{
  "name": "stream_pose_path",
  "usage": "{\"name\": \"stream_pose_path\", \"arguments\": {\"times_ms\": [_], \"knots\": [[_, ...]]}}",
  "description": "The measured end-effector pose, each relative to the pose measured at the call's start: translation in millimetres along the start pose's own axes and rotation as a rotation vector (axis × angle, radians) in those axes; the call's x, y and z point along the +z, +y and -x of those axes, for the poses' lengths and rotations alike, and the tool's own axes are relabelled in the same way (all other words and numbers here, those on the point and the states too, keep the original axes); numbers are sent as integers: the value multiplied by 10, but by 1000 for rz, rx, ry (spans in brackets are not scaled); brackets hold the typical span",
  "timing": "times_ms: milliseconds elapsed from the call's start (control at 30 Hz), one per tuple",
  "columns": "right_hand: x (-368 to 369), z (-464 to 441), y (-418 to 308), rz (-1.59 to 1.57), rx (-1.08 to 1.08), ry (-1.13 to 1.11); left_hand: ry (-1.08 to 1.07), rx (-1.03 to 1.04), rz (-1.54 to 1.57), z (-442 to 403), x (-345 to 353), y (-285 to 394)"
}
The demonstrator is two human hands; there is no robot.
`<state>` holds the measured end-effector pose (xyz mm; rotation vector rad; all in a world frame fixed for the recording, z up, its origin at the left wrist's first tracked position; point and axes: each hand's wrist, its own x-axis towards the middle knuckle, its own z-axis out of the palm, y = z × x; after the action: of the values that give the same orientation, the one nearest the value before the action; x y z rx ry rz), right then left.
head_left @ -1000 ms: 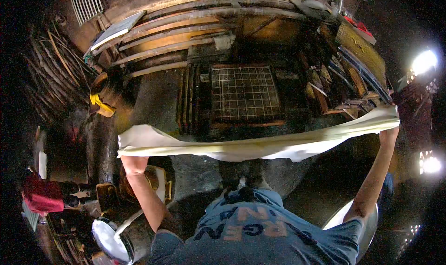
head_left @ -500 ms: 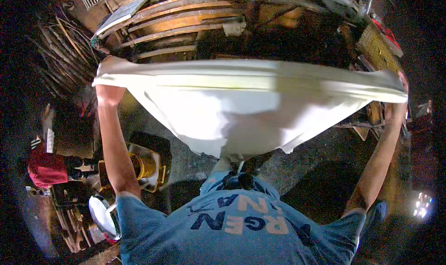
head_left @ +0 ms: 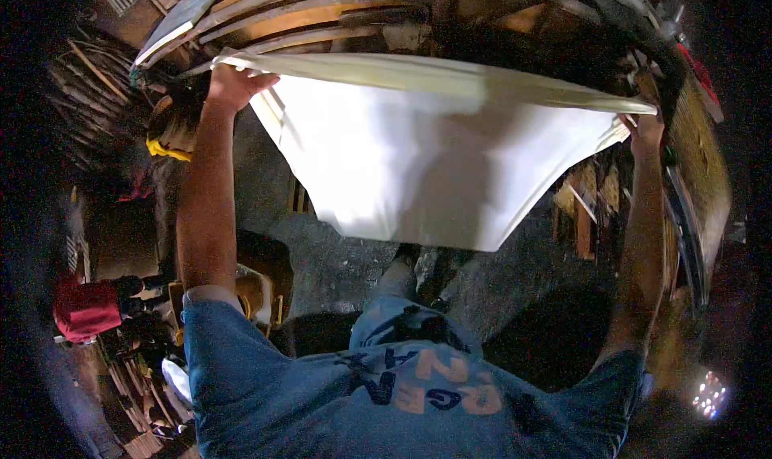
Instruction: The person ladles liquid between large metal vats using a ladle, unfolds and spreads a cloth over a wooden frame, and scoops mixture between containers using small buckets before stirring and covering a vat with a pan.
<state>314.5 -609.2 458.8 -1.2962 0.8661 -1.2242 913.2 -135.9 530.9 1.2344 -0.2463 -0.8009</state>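
Observation:
A large white sheet [head_left: 362, 153] hangs stretched out in front of me, its upper edge folded over and a body-shaped shadow on it. My left hand [head_left: 233, 86] grips the upper left corner, with the thumb stretched along the edge. At the upper right corner, my right hand [head_left: 646, 125] holds the sheet, partly in shade. Both arms are raised and spread wide. The sheet's lower edge hangs free above the floor.
Wooden rails [head_left: 297, 8] run behind the sheet. Sticks [head_left: 88, 81] are piled at the far left, near a yellow item [head_left: 167, 150]. A person in red [head_left: 87, 308] is at the lower left. A woven panel [head_left: 700, 169] stands at the right.
The sheet has gone from a narrow, bunched band to a hanging spread. Both my hands have risen with it, and the framed grid seen earlier is now hidden.

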Motion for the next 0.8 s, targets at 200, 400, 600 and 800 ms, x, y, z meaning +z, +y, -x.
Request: {"name": "stream_pose_path", "arguments": {"times_ms": [200,400,600,800], "knots": [[659,-658,1459,104,274,113,43,-151,-11,-1820,-371,-1029],[879,-807,2540,222,213,55,102,-285,129,-2686,-483,-1853],[1241,-1044,3214,177,336,23,179,-298,125,-3306,-1007,-2285],[1563,-544,3132,326,486,-17,132,-243,-171,-3525,-1735,-3063]]}}
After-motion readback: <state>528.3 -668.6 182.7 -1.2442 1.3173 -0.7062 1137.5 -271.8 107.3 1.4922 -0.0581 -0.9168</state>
